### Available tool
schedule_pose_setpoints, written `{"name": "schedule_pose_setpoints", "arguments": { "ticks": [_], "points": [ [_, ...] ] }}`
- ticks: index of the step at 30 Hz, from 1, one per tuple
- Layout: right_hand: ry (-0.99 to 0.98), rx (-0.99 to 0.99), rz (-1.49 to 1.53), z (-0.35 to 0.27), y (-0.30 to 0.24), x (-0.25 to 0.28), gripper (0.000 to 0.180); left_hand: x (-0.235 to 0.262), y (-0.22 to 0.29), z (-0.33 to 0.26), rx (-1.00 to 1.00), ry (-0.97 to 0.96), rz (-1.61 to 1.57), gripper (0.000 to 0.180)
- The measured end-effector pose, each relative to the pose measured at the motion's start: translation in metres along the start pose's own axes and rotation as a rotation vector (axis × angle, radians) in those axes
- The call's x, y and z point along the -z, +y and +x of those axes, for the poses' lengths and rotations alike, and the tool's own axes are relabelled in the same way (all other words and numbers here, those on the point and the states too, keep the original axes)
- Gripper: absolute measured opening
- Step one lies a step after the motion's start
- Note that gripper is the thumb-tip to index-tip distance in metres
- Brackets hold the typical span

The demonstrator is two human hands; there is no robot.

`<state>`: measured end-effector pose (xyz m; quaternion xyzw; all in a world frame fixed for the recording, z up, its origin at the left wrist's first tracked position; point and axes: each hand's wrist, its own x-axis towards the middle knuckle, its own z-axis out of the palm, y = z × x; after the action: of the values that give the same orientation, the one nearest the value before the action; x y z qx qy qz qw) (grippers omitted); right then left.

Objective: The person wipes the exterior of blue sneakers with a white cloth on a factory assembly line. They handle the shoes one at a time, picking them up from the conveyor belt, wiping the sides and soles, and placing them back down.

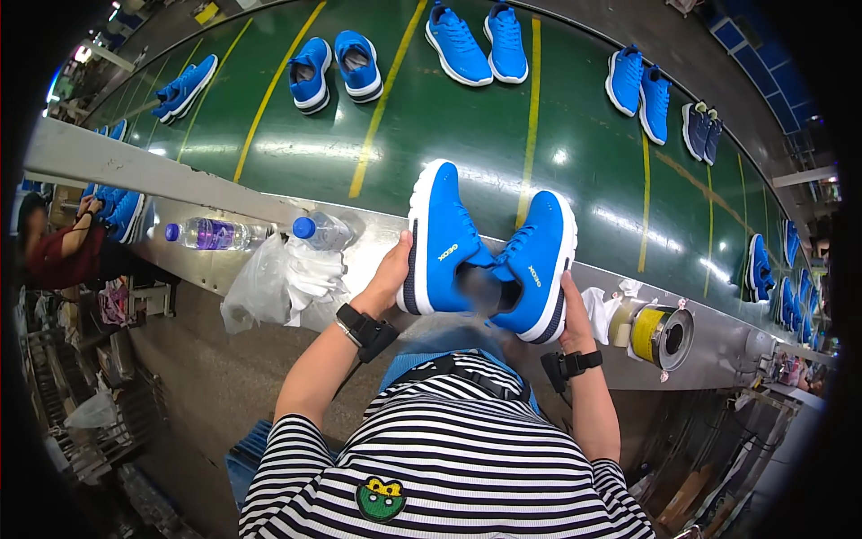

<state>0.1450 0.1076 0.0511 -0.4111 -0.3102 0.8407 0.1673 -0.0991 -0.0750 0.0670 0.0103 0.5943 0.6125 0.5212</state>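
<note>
Glossy green yellow-striped belt (458, 126), 12 o'clock. Your left hand (391, 272) and right hand (576, 316) grip smooth blue sneakers (439, 225), one each, dial centre, toes to 12; chunky white soles, dark textured heel edges.

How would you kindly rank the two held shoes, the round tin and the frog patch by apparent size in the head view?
Largest: blue shoe in the left hand and its mate in the right hand, too alike to rank.
Next: round tin.
Smallest: frog patch.
</note>
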Motion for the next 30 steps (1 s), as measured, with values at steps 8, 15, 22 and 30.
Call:
{"name": "schedule_pose_setpoints", "arguments": {
  "ticks": [8,15,22,30],
  "points": [
    [0.033,0.046,0.313,-0.001,-0.011,-0.051,0.049,-0.016,0.008,0.015,0.033,-0.042,-0.441,0.056],
    [-0.044,-0.175,0.625,0.0,-0.017,-0.077,0.043,-0.03,0.008,0.018,0.208,-0.268,-0.861,0.048],
    [-0.186,-0.014,0.265,0.006,0.018,-0.025,0.041,-0.03,-0.024,0.001,0.063,-0.133,-0.483,0.054],
    [-0.181,0.08,-0.394,-0.021,0.029,-0.012,0.073,-0.026,-0.07,-0.003,-0.094,-0.103,0.063,0.052]
  ]
}}
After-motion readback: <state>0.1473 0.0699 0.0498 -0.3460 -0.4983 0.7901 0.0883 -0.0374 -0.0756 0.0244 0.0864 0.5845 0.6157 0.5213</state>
